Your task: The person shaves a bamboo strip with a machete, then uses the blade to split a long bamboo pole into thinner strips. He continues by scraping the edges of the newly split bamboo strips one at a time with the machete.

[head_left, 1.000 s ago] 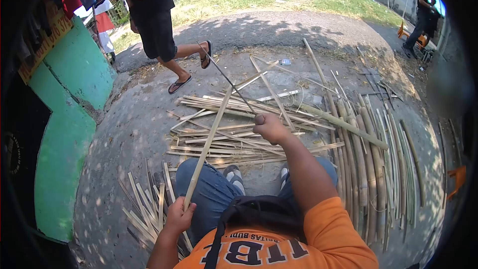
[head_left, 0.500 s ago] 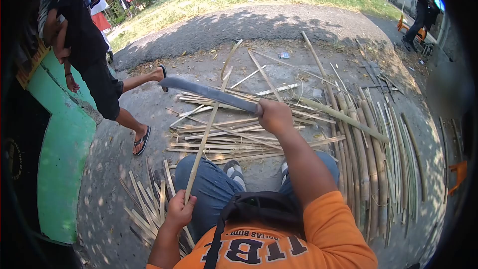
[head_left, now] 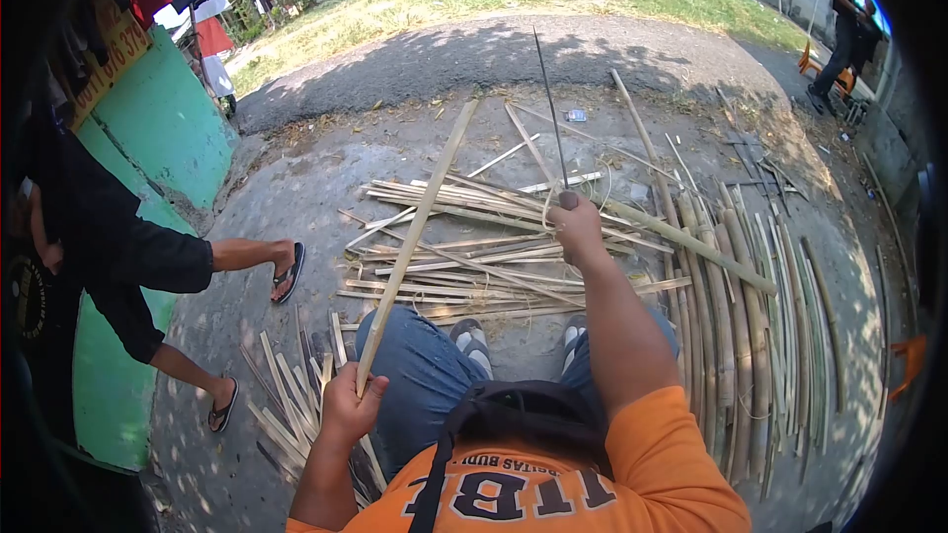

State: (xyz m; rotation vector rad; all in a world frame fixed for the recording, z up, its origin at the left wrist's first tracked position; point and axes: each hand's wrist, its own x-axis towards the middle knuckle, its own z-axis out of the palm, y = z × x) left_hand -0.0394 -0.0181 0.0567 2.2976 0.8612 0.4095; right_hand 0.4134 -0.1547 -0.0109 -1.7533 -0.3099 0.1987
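My left hand [head_left: 353, 402] is closed round the lower end of a long bamboo strip [head_left: 416, 237], which slants up and away over my left knee. In my right hand [head_left: 576, 229] is the handle of a machete [head_left: 550, 104], its long blade pointing away from me and seen nearly edge-on. Blade and strip are apart. Beyond my feet, beneath both, lies a loose pile of split bamboo strips [head_left: 464, 271].
Bamboo poles [head_left: 726, 306] lie in rows at my right. More strips [head_left: 296, 395] lie by my left leg. A person in dark clothes [head_left: 148, 257] walks at the left beside a green wall [head_left: 109, 355]. Two people [head_left: 844, 35] stand far right near an orange chair [head_left: 829, 74].
The machete has swung from lying across the strip to pointing away from me, right of it. The strip's near face has turned more toward me. The walking person has moved left and nearer.
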